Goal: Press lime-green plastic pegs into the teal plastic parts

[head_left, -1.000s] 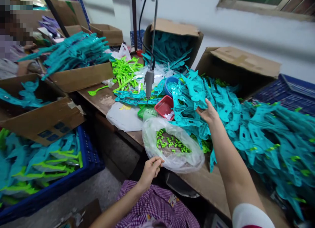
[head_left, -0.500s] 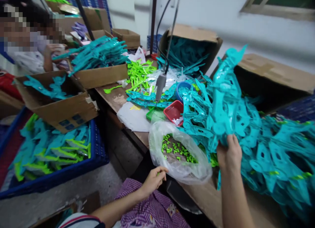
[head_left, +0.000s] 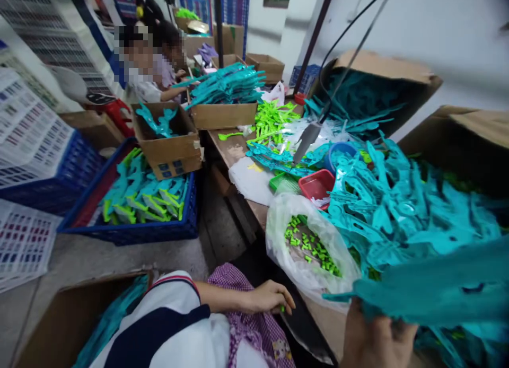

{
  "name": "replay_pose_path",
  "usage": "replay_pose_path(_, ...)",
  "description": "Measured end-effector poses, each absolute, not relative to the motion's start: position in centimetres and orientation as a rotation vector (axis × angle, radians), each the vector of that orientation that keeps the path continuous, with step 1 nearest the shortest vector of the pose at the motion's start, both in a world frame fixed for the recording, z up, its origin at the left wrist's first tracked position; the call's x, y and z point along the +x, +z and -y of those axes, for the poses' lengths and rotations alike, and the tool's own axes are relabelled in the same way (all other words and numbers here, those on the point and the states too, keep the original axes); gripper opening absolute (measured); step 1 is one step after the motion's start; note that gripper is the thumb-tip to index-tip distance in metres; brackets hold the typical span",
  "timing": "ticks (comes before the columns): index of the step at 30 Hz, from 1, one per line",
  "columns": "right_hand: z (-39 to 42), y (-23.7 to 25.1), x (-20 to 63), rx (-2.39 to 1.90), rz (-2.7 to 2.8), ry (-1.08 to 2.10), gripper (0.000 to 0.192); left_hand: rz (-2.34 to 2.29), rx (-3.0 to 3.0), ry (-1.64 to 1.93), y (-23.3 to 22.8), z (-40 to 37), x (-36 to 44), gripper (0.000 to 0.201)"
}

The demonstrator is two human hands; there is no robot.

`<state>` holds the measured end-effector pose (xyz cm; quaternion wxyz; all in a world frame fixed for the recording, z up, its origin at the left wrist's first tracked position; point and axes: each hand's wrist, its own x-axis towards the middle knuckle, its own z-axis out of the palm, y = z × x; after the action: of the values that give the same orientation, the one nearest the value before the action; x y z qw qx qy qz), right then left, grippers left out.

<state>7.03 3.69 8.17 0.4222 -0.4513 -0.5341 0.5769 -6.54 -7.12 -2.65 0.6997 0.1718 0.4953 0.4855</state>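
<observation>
1. R hand (head_left: 377,339) at bottom edge of view, just below-right of the clear bag (head_left: 314,246). Fingers wrapped round the near end of a teal plastic part (head_left: 437,291); grip looks closed, but fingertips are hidden behind the part, so exact pinch can't be told.
2. Teal part: long axis runs roughly left-right across the view, tilted slightly up to the right. It sits right of the bag, in front of the big teal pile (head_left: 397,209), and blurs badly near the lens.
3. L hand (head_left: 268,299) is low, left of the bag and near its front lip, resting over the purple checked cloth (head_left: 254,325). Fingers curled together, pinching a small green piece (head_left: 282,308) at the tips.
4. More small green bits (head_left: 308,246) lie inside the bag, up-right of the L fingers.
5. Key relation: green piece in L hand is left of and a bit below the teal part's near end; bag lip lies between. R hand holds the part; L hand is nearer the bag.
6. Beyond the bag: red tray (head_left: 316,185), hanging tool (head_left: 306,140) above it.
</observation>
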Motion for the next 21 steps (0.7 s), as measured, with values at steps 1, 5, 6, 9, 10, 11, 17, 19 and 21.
replay_pose_path(1,-2.0,6.9,8.8,-1.159,1.272,1.38,0.076,-1.14,0.362,1.083,-2.5,7.3,-6.7,0.022)
replay_pose_path(5,5.6,1.8,13.1,-1.347,1.043,1.226,0.076,-1.21,0.345,1.076,-2.5,7.9,-7.5,0.027)
replay_pose_path(6,7.3,0.8,13.5,-1.376,0.982,1.219,0.078,-1.204,0.366,1.068,-2.5,7.9,-7.6,0.028)
replay_pose_path(9,11.9,-1.6,13.9,-1.443,0.806,1.146,0.084,-1.176,0.427,1.034,-2.4,7.7,-7.4,0.027)
replay_pose_path(10,13.2,-2.3,14.0,-1.458,0.753,1.127,0.084,-1.172,0.435,1.017,-2.4,7.6,-7.2,0.027)
replay_pose_path(11,14.5,-2.8,14.0,-1.472,0.699,1.107,0.086,-1.173,0.438,0.998,-2.3,7.6,-7.1,0.026)
replay_pose_path(17,19.0,-4.2,13.9,-1.504,0.446,1.003,0.083,-1.184,0.495,0.915,-1.6,8.0,-6.2,0.024)
replay_pose_path(19,18.2,-3.6,13.6,-1.465,0.443,0.995,0.071,-1.194,0.512,0.899,-1.6,8.2,-6.1,0.023)
replay_pose_path(21,16.0,-2.7,13.0,-1.409,0.487,0.979,0.058,-1.208,0.515,0.895,-1.7,8.2,-6.1,0.024)
